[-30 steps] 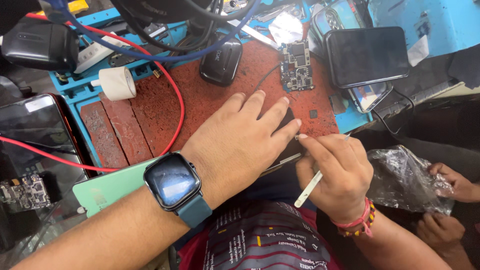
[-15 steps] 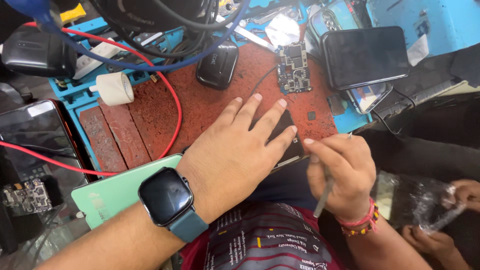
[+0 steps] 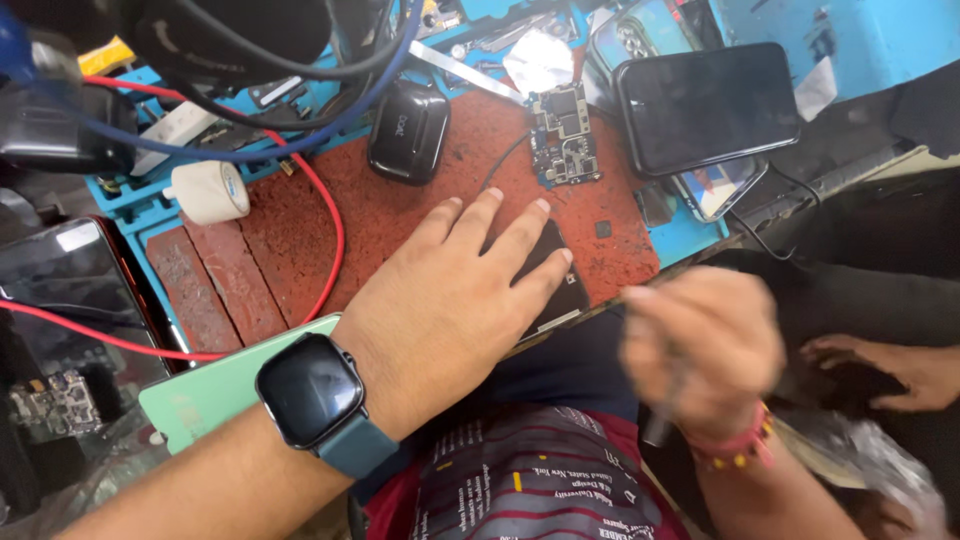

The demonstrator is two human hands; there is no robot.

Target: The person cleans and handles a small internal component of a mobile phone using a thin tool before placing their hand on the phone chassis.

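My left hand (image 3: 450, 300) lies flat, fingers spread, on the red work mat (image 3: 400, 220). Its fingertips press on a small black phone (image 3: 560, 290) at the mat's near edge. A dark smartwatch (image 3: 310, 390) is on that wrist. My right hand (image 3: 700, 345) is blurred by motion, just off the mat's near right corner and a little apart from the black phone. It is closed round a thin metal tool (image 3: 655, 425) whose end sticks out below the fist. A red and yellow bead band circles that wrist.
On the mat lie a bare circuit board (image 3: 562, 135) and a black earbud case (image 3: 408, 130). A large black phone (image 3: 705, 105) lies at the back right, a white tape roll (image 3: 208, 190) and a red wire (image 3: 335, 240) on the left, and a green phone back (image 3: 215, 395) under my forearm. Another person's hand (image 3: 890, 370) rests on a plastic bag at the right.
My right hand has drawn back from the black phone's edge toward me and to the right, still holding the tool. My left hand stays pressed on the phone.
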